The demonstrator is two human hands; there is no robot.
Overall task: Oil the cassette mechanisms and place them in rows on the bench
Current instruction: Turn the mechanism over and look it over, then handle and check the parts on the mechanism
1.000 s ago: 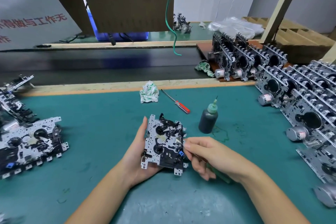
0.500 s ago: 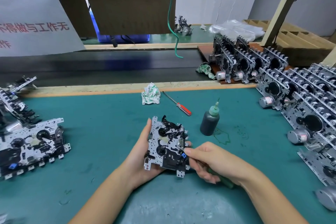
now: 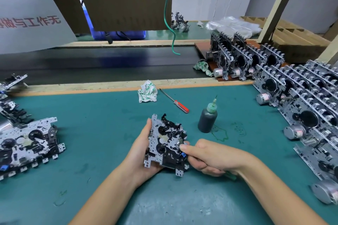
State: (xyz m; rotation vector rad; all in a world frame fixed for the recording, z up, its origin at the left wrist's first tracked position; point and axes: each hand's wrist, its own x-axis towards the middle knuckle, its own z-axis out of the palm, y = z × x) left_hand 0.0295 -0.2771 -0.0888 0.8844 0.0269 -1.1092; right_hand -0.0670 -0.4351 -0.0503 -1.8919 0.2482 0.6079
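The left hand (image 3: 140, 153) cups a cassette mechanism (image 3: 167, 143) from behind and below, its thumb lying straight along the plate's left edge and the other fingers hidden beneath it. The mechanism is held tilted up off the green bench (image 3: 102, 126), near the middle of it. The right hand (image 3: 210, 156) is curled round a thin green-handled tool (image 3: 230, 176), of which only the end shows below the wrist; its index fingertip and thumb are pinched together at the mechanism's right edge, touching the metal just above a small blue part. An oil bottle (image 3: 207, 118) stands upright just beyond the hands, with a red-handled screwdriver (image 3: 174, 101) and a crumpled rag (image 3: 147, 91) further back. More mechanisms stand in rows (image 3: 300, 100) at right and lie in a stack (image 3: 27, 142) at left.

Compared with half a second ago, the grips are unchanged; the right fingertip has crept slightly up the mechanism's edge.
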